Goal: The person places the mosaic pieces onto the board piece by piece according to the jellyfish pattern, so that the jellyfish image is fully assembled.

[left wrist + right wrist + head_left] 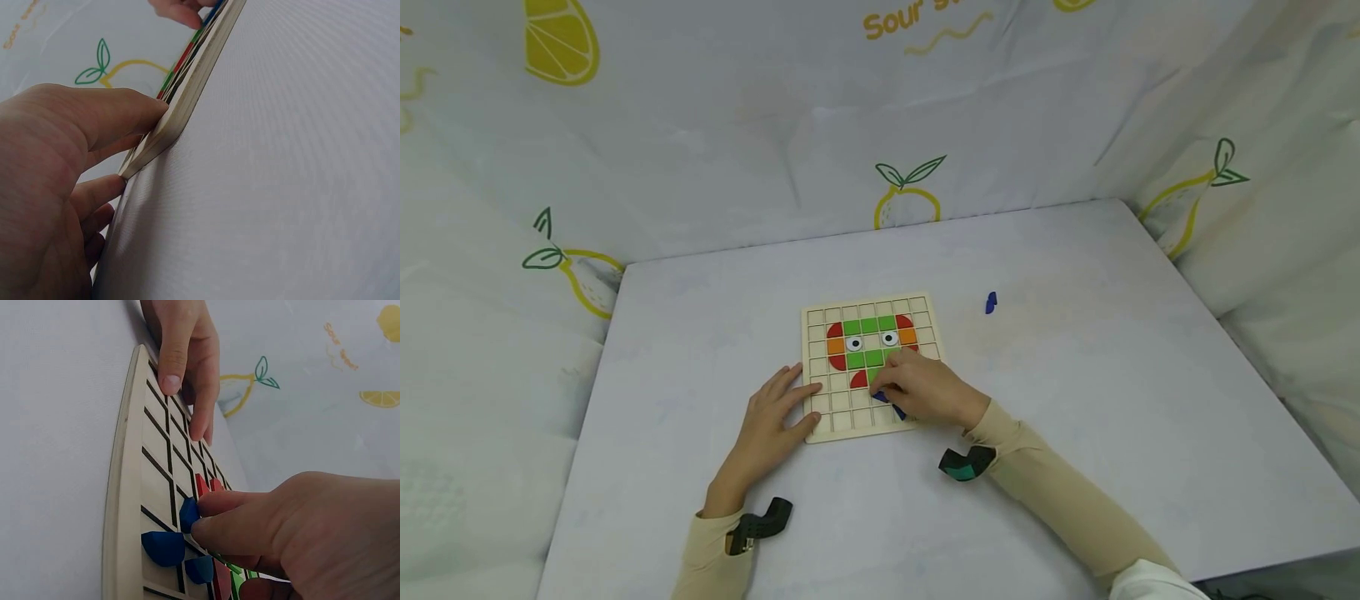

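Observation:
A square wooden grid board (841, 423) lies on the table, with red, green and orange tiles and two eye tiles (853, 343) set in its squares. My right hand (928, 390) is over its lower right part, thumb and forefinger pinching a small blue tile (189, 515) with a curved edge at the board surface. Beside it, two more blue tiles (164, 548) sit on the grid toward the near edge. My left hand (771, 421) rests at the board's left side, its thumb and forefinger on the border and the other fingers extended along the edge.
Two small blue pieces (991, 302) lie close together on the white table (1075, 350), right of the board's far corner. A white curtain (737, 125) with lemon prints hangs behind the table and along both sides. Each wrist wears a dark camera mount (967, 463).

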`<action>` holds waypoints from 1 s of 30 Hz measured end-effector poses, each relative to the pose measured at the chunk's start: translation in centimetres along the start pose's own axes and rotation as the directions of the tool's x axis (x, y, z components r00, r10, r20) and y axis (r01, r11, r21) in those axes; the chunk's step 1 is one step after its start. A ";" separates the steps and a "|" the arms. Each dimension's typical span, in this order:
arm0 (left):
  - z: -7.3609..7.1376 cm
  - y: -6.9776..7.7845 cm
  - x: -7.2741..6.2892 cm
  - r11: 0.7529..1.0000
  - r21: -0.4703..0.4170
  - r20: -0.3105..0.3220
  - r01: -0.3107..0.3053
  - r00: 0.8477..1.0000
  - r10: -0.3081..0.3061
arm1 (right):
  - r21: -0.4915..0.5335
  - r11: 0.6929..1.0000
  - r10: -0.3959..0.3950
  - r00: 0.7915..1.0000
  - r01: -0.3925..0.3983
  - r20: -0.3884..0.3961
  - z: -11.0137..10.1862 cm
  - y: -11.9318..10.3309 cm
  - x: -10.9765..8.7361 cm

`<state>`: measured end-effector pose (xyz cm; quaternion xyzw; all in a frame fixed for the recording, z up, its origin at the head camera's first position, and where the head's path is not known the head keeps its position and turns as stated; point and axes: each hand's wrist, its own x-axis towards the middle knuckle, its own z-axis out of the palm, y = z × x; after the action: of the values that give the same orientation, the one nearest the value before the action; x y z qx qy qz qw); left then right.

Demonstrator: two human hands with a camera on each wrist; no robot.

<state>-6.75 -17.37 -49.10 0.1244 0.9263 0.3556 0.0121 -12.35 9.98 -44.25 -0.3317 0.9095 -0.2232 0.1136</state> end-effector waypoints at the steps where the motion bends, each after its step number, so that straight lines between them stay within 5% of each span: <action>1: 0.0 0.0 0.0 1.000 -0.002 0.000 0.002 1.000 -0.002 | 0.000 1.000 0.003 1.000 -0.003 -0.001 0.0 0.0 0.0; 30: -0.2 0.1 -0.1 1.000 -0.016 0.020 0.015 1.000 -0.015 | 0.045 0.998 0.040 0.999 -0.041 0.035 0.4 0.4 0.2</action>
<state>-6.71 -17.49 -48.88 0.1207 0.9242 0.3615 0.0248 -12.55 10.00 -44.74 -0.3142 0.9086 -0.2361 0.1413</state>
